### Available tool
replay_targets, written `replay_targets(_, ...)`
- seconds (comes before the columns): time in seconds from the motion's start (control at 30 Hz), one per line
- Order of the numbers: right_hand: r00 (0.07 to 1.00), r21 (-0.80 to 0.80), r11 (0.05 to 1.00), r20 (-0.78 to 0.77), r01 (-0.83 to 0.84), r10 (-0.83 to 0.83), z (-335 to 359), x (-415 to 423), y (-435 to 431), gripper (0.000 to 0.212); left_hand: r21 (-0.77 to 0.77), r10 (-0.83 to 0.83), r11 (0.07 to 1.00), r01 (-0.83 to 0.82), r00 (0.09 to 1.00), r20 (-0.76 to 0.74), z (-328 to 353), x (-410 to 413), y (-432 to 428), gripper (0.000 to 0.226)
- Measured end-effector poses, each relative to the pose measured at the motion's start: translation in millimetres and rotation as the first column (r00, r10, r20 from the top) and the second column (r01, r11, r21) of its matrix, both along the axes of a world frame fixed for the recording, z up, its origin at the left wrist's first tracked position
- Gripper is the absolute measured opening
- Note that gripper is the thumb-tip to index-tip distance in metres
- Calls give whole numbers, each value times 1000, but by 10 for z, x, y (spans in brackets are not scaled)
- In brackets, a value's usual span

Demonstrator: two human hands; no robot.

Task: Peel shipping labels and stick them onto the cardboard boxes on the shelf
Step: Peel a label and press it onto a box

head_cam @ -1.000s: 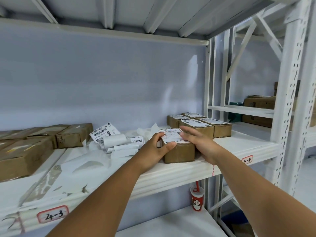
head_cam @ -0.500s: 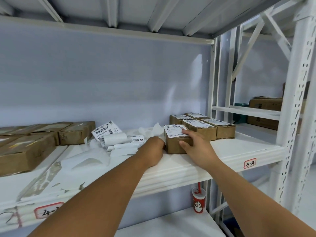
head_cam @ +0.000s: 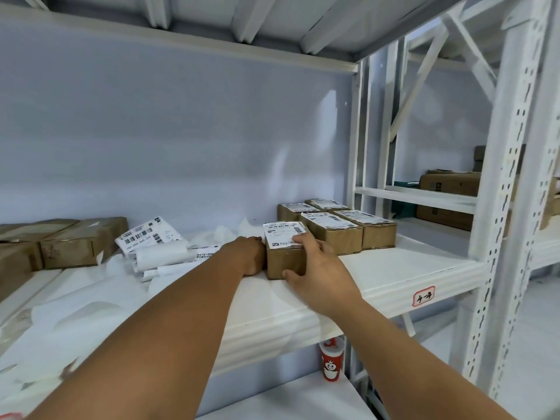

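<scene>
Cardboard gives a little under pressure, so we press the label [head_cam: 283, 233] down with flat fingers rather than fingertips, working from its middle out to the edges to chase out any bubbles. The box [head_cam: 283, 260] stands on the shelf [head_cam: 409, 268], towards its front, just in front and left of four labelled boxes [head_cam: 348, 228]. The label lies across its top.

Our right hand [head_cam: 321, 268] holds the box, with the thumb low on the front face and the fingers reaching over the near right corner onto the label. Our left hand [head_cam: 250, 256] sits against the box's left side with its fingers tucked out of sight. We cannot tell whether it grips or only braces.

We judge the step in hand to be seating the label firmly. The shelf looks smooth, so the box may skid. We brace it from the left while the right hand rubs, pushing the two against each other. The near corner under our fingers deserves the most care, since a lifted corner there would catch and peel. We also want the barcode to stay flat and unwrinkled.

Spare labels [head_cam: 148, 237] lie to the left among curls of backing paper [head_cam: 163, 256], and plain boxes [head_cam: 81, 244] sit beyond them. We should take care that no loose scrap slides under the box.
</scene>
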State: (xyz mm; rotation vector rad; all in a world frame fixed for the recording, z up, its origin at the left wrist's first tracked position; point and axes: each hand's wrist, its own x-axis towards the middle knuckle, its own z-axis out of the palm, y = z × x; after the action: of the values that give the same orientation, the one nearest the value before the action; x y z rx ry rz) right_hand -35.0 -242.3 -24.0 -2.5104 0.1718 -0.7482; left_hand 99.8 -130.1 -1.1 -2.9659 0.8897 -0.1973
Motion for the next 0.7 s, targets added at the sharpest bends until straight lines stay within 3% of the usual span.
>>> replay_targets(0.1,1000,4,1000,-7,-2,2,13,3,-2,58,-100,57,993,-61,998,-36,-16,-14,0,32)
replay_targets(0.23,1000,27,1000,-18,1,0,34,-5,2,60,-126,206,973,-195,975,86,-30,-104,19,32)
replay_targets(0.5,996,64,998,-85,-28,33,165,111,-12,58,32,418,902,-431,888,192,-5,-142,177,40)
replay_targets(0.6,995,-36,999,-98,11,-14,281,337,-4,49,-16,367,925,-380,881,297,-28,-116,206,39)
replay_targets(0.7,989,-207,974,-92,92,-113,360,607,25,41,-151,201,977,-152,895,399,-56,-37,238,31)
